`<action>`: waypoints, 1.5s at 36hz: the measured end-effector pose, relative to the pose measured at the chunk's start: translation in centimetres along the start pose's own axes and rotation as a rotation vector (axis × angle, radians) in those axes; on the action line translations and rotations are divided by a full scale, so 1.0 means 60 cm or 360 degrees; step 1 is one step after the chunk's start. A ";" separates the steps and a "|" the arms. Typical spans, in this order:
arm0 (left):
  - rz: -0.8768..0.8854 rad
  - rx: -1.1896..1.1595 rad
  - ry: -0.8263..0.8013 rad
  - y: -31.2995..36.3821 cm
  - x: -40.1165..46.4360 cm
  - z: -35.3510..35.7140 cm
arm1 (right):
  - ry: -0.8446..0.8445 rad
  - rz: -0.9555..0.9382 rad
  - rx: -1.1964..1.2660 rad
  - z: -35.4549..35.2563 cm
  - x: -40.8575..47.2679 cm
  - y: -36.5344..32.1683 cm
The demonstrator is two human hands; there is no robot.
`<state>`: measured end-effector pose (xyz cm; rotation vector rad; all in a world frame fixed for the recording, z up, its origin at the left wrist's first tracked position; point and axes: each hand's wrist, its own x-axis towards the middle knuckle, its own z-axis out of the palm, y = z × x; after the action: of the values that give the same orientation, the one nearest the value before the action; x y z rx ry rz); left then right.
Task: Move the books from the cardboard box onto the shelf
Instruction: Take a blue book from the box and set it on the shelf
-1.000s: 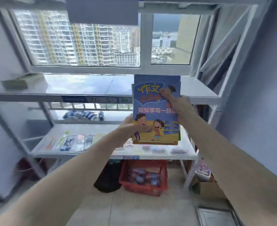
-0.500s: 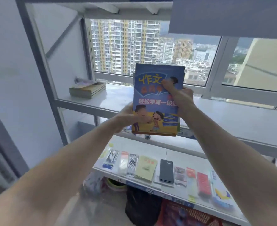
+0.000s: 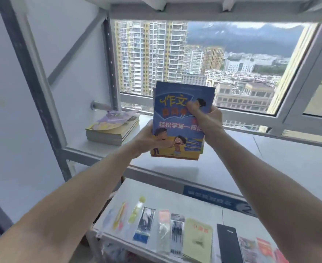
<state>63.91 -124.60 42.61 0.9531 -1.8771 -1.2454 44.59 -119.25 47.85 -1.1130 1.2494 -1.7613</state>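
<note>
I read 作文 and 轻松学写一段 on the blue book cover (image 3: 181, 118); the blue shelf label (image 3: 213, 198) was too blurred for me.

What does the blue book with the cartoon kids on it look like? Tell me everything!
The blue book is a glossy paperback with yellow and white Chinese writing and two cartoon children on a yellow strip at the bottom. More books like it are stacked behind it. It is held upright in the air, cover facing the camera, above the grey shelf. The left hand grips its lower left edge; the right hand holds its upper right side, thumb on the cover.
</note>
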 end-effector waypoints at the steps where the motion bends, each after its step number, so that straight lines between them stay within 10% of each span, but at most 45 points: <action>1: 0.0002 0.0006 -0.0012 -0.011 0.016 -0.012 | 0.0015 -0.0008 0.0006 0.009 0.011 0.009; 29: -0.0035 -0.0345 0.0092 -0.143 0.100 -0.043 | 0.0069 -0.0175 -0.0247 0.062 0.084 0.156; 41: -0.0749 0.0004 -0.0216 -0.088 0.129 -0.108 | 0.0344 0.0731 -0.0442 0.087 0.163 0.176; 54: -0.0811 0.0410 0.0031 -0.089 0.147 -0.117 | 0.0364 0.0811 -0.1222 0.105 0.209 0.223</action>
<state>66.51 -136.67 41.02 1.6526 -1.8719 -1.2801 46.32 -136.51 39.20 -0.8582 2.2254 -1.0484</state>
